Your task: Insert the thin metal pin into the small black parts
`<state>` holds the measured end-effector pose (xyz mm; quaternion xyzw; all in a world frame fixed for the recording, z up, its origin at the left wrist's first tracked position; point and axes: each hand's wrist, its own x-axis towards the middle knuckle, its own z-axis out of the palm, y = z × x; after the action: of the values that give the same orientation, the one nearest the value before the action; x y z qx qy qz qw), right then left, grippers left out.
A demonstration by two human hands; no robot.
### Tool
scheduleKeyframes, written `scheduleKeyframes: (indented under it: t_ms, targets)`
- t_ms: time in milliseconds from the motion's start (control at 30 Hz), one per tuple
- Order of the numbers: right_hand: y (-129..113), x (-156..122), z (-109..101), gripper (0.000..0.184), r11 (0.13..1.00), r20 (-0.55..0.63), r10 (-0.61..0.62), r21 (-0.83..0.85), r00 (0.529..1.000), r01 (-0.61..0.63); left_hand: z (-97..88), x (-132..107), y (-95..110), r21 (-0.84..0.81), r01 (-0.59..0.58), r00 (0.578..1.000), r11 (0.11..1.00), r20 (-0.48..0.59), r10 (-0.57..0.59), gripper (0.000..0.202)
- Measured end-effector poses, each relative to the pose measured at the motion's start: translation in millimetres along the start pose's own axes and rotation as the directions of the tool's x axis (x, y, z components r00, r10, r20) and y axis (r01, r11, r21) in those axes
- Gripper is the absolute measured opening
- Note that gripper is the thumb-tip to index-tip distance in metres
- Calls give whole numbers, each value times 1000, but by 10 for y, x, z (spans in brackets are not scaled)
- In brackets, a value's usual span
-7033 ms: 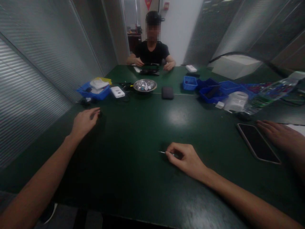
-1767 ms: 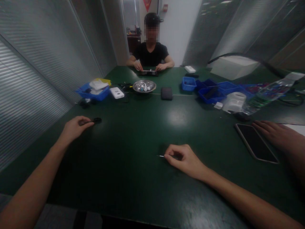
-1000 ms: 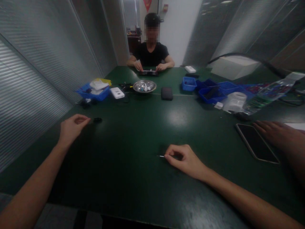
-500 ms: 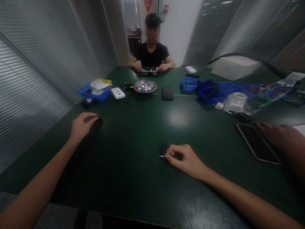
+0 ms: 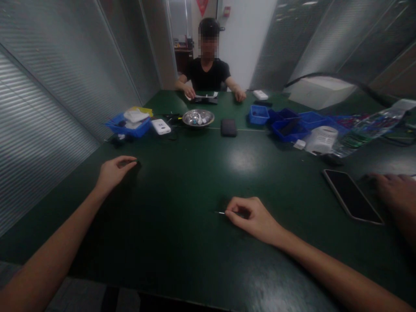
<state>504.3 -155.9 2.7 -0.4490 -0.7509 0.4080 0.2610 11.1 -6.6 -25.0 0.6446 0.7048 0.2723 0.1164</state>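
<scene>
My left hand point(image 5: 113, 172) is at the left part of the green table point(image 5: 182, 186), its thumb and forefinger pinched together. At their tips is a small dark piece point(image 5: 138, 162), mostly hidden and too small to name. My right hand point(image 5: 251, 218) rests on the table nearer the middle. Its thumb and forefinger grip a thin rod with a silvery pointed tip point(image 5: 221, 212), which points left. The rest of that rod is covered by the fingers.
To the right lies a phone point(image 5: 352, 196), beside another person's hand point(image 5: 394, 190). Farther back stand a metal dish point(image 5: 198, 123), a dark square box point(image 5: 228, 128), a white device point(image 5: 161, 127), blue bins point(image 5: 259, 115) and a tilted plastic bottle point(image 5: 367, 132). A person point(image 5: 208, 73) sits opposite.
My left thumb and forefinger have closed together at the small dark piece. My right hand has stayed still. The person opposite has moved one hand rightward; the hand by the phone has slid right.
</scene>
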Motion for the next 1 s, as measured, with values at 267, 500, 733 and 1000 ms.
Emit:
scheduleKeyframes:
  t_ms: [267, 500, 733, 1000]
  targets:
    - [-19, -7, -6, 25, 1000, 0, -5, -5, 1000, 5, -36, -21, 65, -118, 127, 992, 985, 15, -126, 47]
    - [-47, -9, -9, 26, 1000, 8, 3, -6, 1000, -2, -87, -14, 0, -187, 163, 986, 969, 53, -155, 46]
    - [-69, -8, -8, 26, 1000, 3, 9, -17, 1000, -9, -104, 22, -97, -258, 162, 984, 952, 108, -139, 51]
    - [-39, -4, -1, 24, 999, 1, 8, -32, 1000, -8, -77, 54, -18, -264, 223, 975, 938, 80, -209, 47]
